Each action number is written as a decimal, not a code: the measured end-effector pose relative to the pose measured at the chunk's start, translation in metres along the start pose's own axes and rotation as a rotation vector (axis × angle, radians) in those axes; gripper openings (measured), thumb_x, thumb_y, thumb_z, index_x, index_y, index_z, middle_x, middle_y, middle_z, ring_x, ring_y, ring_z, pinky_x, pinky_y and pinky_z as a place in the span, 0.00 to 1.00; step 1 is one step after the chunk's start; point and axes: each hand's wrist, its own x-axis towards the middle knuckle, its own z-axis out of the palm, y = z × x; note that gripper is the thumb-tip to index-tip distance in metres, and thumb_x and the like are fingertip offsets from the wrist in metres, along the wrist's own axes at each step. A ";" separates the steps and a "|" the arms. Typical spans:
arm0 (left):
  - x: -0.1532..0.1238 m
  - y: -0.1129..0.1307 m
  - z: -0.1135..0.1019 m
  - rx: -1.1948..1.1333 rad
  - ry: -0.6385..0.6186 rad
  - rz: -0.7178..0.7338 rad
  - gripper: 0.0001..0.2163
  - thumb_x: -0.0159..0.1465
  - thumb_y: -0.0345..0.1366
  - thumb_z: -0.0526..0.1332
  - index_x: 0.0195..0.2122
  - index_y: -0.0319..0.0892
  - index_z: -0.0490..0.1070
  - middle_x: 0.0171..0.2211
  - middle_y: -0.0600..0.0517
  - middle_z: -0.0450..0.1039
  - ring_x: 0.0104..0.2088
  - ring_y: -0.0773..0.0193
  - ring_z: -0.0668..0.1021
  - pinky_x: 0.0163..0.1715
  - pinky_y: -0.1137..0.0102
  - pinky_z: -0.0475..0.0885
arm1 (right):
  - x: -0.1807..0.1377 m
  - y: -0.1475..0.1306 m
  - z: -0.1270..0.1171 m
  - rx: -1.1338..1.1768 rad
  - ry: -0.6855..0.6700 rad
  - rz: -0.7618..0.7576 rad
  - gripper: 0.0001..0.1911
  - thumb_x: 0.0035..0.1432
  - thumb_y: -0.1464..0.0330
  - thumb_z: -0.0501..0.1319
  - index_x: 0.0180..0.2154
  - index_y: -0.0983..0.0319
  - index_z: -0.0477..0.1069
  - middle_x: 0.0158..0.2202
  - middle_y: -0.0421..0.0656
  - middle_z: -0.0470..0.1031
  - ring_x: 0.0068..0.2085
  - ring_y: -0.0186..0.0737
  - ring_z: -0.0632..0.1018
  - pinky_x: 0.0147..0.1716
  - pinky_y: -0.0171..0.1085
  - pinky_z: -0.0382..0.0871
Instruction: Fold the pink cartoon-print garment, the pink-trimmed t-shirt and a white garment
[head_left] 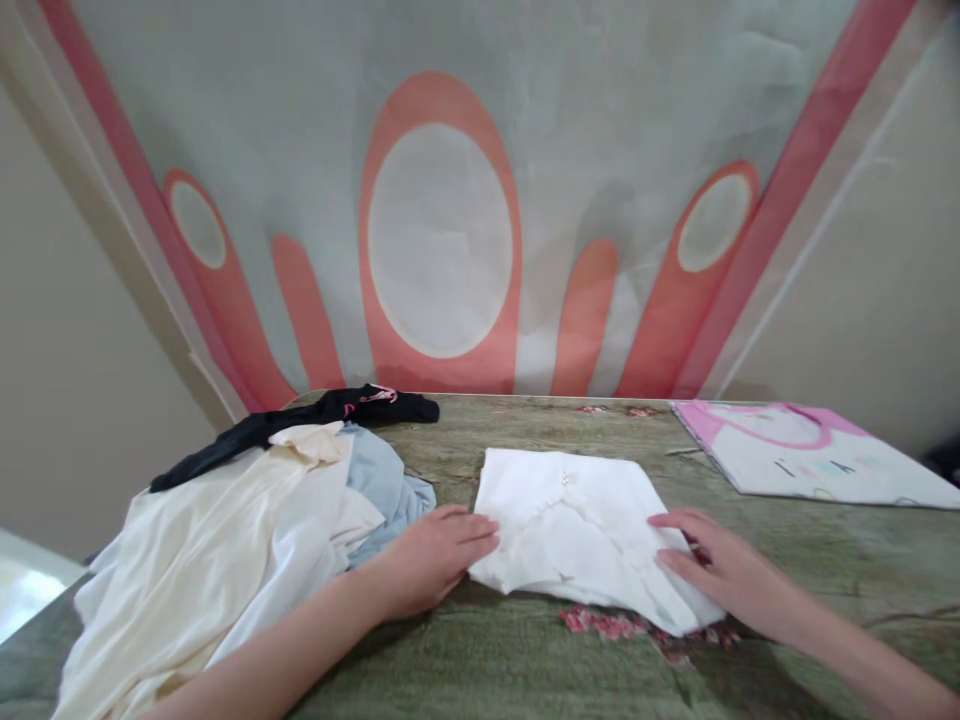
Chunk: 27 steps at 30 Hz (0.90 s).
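A folded white shirt (562,525) lies on the table in front of me, its neckline toward me and small shiny beads near its middle. My left hand (435,560) rests at its left edge, fingers stretched out and touching the cloth. At the right edge is my right hand (720,570), with forefinger and thumb apart against the fabric. The other right fingers curl partly out of sight. Both hands look open.
Left of me, a loose heap holds cream clothing (202,560), a light blue garment (390,490) and a black garment (300,430). A folded pink-and-white shirt (810,460) lies at the right. Behind the wood-patterned table (465,660) stands a printed backdrop (442,240).
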 end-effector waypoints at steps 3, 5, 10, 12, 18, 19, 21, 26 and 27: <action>-0.020 0.017 -0.006 0.043 -0.048 -0.018 0.25 0.59 0.26 0.52 0.58 0.49 0.57 0.58 0.50 0.60 0.56 0.58 0.64 0.58 0.60 0.53 | -0.016 -0.012 -0.012 0.060 -0.105 -0.022 0.17 0.57 0.58 0.53 0.44 0.56 0.70 0.49 0.46 0.70 0.46 0.46 0.73 0.42 0.40 0.70; -0.029 0.024 -0.009 0.040 -0.063 -0.011 0.28 0.57 0.27 0.53 0.59 0.51 0.54 0.58 0.52 0.58 0.57 0.57 0.63 0.59 0.59 0.51 | -0.023 -0.012 -0.024 0.089 -0.155 -0.030 0.16 0.58 0.58 0.51 0.42 0.56 0.72 0.47 0.45 0.72 0.46 0.46 0.73 0.44 0.42 0.69; -0.029 0.027 -0.016 -0.017 -0.112 0.024 0.34 0.54 0.26 0.54 0.62 0.54 0.48 0.60 0.53 0.54 0.59 0.55 0.59 0.60 0.56 0.47 | -0.042 -0.009 -0.049 0.060 -0.215 -0.106 0.20 0.55 0.64 0.56 0.51 0.54 0.68 0.55 0.44 0.65 0.55 0.49 0.66 0.56 0.47 0.57; -0.024 0.026 -0.018 -0.056 -0.114 0.035 0.34 0.54 0.27 0.55 0.62 0.54 0.48 0.60 0.53 0.54 0.59 0.55 0.59 0.60 0.55 0.47 | -0.050 -0.013 -0.051 0.036 -0.284 -0.150 0.30 0.51 0.68 0.60 0.56 0.51 0.60 0.60 0.42 0.57 0.60 0.49 0.58 0.58 0.49 0.51; -0.016 0.018 -0.017 -0.124 -0.104 0.041 0.25 0.62 0.31 0.52 0.59 0.57 0.53 0.58 0.55 0.58 0.58 0.59 0.62 0.60 0.57 0.47 | -0.053 -0.019 -0.037 0.019 -0.309 -0.222 0.20 0.56 0.66 0.56 0.51 0.47 0.66 0.61 0.38 0.57 0.62 0.47 0.53 0.59 0.52 0.49; -0.016 0.016 -0.016 -0.144 -0.089 0.018 0.24 0.63 0.31 0.51 0.59 0.57 0.54 0.57 0.55 0.60 0.57 0.60 0.63 0.60 0.58 0.48 | -0.049 -0.017 -0.036 0.042 -0.296 -0.224 0.17 0.58 0.65 0.54 0.49 0.48 0.69 0.59 0.39 0.60 0.61 0.46 0.55 0.59 0.52 0.49; -0.014 0.012 -0.015 -0.204 -0.043 -0.059 0.21 0.63 0.31 0.50 0.57 0.56 0.59 0.55 0.56 0.63 0.56 0.60 0.64 0.58 0.60 0.53 | -0.041 -0.014 -0.035 0.097 -0.253 -0.189 0.15 0.60 0.63 0.52 0.47 0.51 0.71 0.56 0.41 0.65 0.60 0.46 0.59 0.58 0.52 0.50; 0.014 -0.007 -0.027 -0.435 0.170 -0.273 0.14 0.64 0.39 0.49 0.45 0.43 0.71 0.41 0.50 0.74 0.43 0.59 0.74 0.43 0.69 0.68 | -0.007 -0.020 -0.052 0.259 -0.141 -0.086 0.20 0.58 0.56 0.53 0.45 0.60 0.72 0.47 0.48 0.73 0.48 0.48 0.71 0.49 0.46 0.64; 0.024 -0.013 -0.031 -0.463 0.261 -0.304 0.15 0.64 0.41 0.50 0.42 0.41 0.72 0.39 0.49 0.74 0.40 0.59 0.74 0.41 0.70 0.69 | 0.003 -0.023 -0.057 0.304 -0.102 -0.083 0.20 0.57 0.55 0.54 0.44 0.61 0.72 0.44 0.48 0.74 0.45 0.47 0.73 0.46 0.44 0.67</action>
